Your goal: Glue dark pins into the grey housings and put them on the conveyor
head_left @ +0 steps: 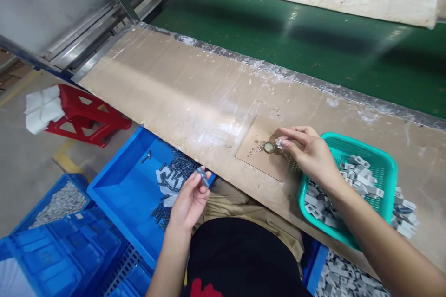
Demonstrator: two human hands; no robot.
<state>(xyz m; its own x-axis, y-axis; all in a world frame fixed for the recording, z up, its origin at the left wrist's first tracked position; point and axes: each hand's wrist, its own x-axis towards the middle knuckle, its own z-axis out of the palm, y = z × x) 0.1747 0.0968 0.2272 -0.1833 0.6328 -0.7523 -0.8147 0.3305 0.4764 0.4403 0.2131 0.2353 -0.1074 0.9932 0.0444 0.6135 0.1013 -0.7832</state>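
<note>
Between the fingers of my left hand (193, 197) is a small dark blue-grey plastic part (202, 177), held over the edge of a blue bin. My right hand (306, 151) pinches a small light grey plastic piece (279, 143) by its fingertips. Just left of that piece, a small round metal cap (269, 147) with pale contents rests on a square of cardboard (259, 132). Wet-looking spots surround the cap. Beneath my right forearm stands a green basket (392, 167) with many light grey plastic pieces (362, 176) in it.
A blue bin (121, 185) with dark parts (181, 164) sits left of my lap. More grey pieces (404, 213) lie right of the basket. A green conveyor belt (244, 23) runs behind the brown worktop (167, 74). A red stool (87, 116) stands at left.
</note>
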